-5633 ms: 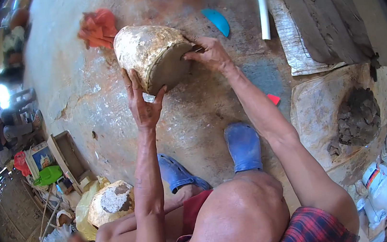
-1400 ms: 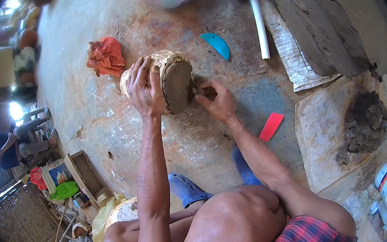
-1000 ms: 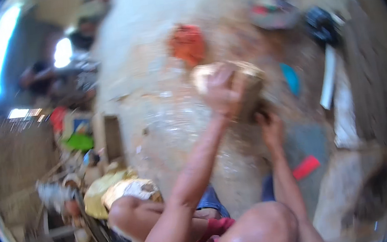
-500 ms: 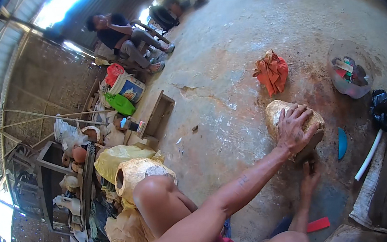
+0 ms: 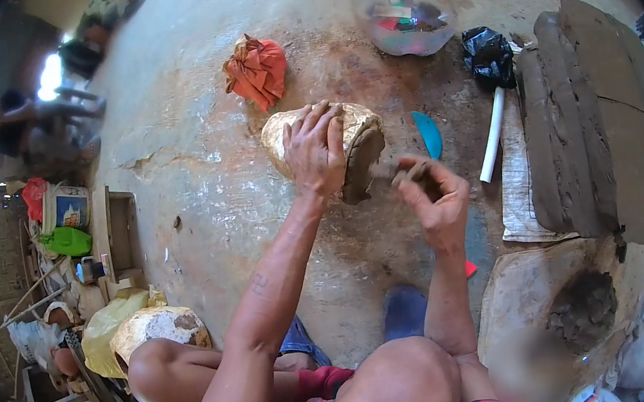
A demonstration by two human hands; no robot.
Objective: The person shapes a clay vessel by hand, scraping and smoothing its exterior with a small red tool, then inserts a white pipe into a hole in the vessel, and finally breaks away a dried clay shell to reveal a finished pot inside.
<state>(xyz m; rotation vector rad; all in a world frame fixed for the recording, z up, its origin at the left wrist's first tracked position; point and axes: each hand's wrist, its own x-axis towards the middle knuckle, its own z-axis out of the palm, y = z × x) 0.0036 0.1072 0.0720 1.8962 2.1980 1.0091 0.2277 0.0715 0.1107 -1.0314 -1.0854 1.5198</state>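
Note:
A rounded, cream-and-tan mottled form (image 5: 276,144), plaster-like, lies on its side on the floor in front of me. Dark grey-brown clay (image 5: 364,162) covers its right end and hangs ragged at the lower edge. My left hand (image 5: 316,149) grips it from above, fingers laid over the top. Just right of the clay end, my right hand (image 5: 433,191) is raised with its fingers curled in. Something dark like clay shows between thumb and fingers; the fingertips are blurred. A teal curved scraper (image 5: 427,134) lies on the floor beyond this hand.
Beyond are an orange cloth bundle (image 5: 258,72) and a clear plastic tub (image 5: 409,25). At right lie a white pipe (image 5: 493,136), a black plastic bag (image 5: 488,57) and thick clay slabs (image 5: 570,122). Another mottled form (image 5: 157,331) rests by my left knee. A person (image 5: 32,128) sits far left.
The view has swung to the right, bringing the clay slabs in. My right hand has come up from low beside the form's end, fingers now curled. My left hand stays on the form.

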